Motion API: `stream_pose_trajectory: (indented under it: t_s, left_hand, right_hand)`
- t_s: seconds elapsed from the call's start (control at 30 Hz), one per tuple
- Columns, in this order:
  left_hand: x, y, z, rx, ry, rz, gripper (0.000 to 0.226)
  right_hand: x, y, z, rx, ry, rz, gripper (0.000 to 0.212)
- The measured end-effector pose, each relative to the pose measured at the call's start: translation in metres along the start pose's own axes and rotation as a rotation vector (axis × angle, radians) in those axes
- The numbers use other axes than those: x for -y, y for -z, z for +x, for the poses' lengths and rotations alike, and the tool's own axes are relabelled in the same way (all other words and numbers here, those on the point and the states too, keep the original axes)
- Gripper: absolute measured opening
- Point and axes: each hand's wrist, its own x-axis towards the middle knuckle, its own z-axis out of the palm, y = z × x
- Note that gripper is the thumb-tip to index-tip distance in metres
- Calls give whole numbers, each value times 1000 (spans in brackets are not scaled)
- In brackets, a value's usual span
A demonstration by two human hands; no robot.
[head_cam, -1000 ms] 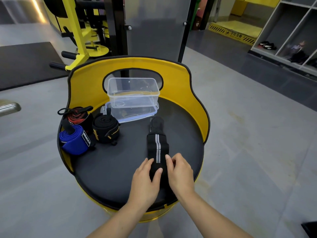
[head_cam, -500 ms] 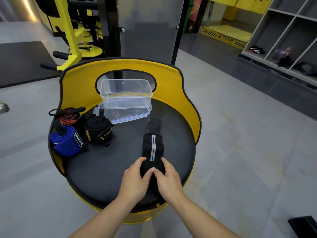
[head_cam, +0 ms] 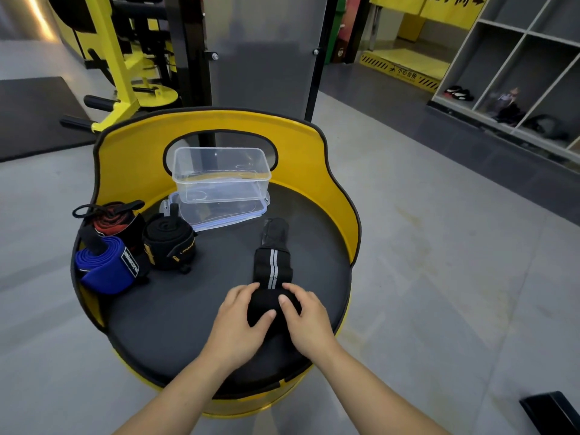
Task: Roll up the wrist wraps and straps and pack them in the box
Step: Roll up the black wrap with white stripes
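Observation:
A black wrist wrap with grey stripes [head_cam: 272, 265] lies stretched out on the round black seat [head_cam: 194, 309]. Its near end is rolled into a small bundle. My left hand [head_cam: 241, 321] and my right hand [head_cam: 306, 318] grip that rolled end from both sides, thumbs on top. A clear plastic box [head_cam: 219, 174] stands on its lid [head_cam: 216, 213] at the back of the seat. At the left sit three rolled items: a blue wrap [head_cam: 105, 265], a red and black wrap [head_cam: 110, 219] and a black wrap [head_cam: 169, 240].
The seat has a tall yellow back rim [head_cam: 314, 158] with a cut-out. Grey floor surrounds it. Yellow gym equipment [head_cam: 122, 73] and a black post [head_cam: 191, 64] stand behind. Cubby shelves [head_cam: 514, 73] line the right wall. A dark object [head_cam: 549, 409] lies at bottom right.
The rolled bundle at the wrap's near end has grown and moved up the wrap. Both hands have closed round it, and less of the flat wrap shows.

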Motion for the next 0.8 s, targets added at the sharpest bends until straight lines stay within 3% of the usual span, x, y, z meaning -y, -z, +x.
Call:
stream_pose_trajectory:
  t_s: [0.2,0.43,0.57,0.8]
  left_hand:
    - [4,6,14,-5,-16,15,58]
    - [-1,5,25,-17,101,-55,44]
    - [-11,-2,11,-26,146,-46,43]
    - [-13,-10,-8,-100,160,-125,42]
  right_hand:
    - [3,-2,21,-17,-90,22,38]
    - [9,-3,5,14,-71,53,52]
    - [6,4,1,42,-122,61,48]
    - [5,-4,-9,-41,-137,1,53]
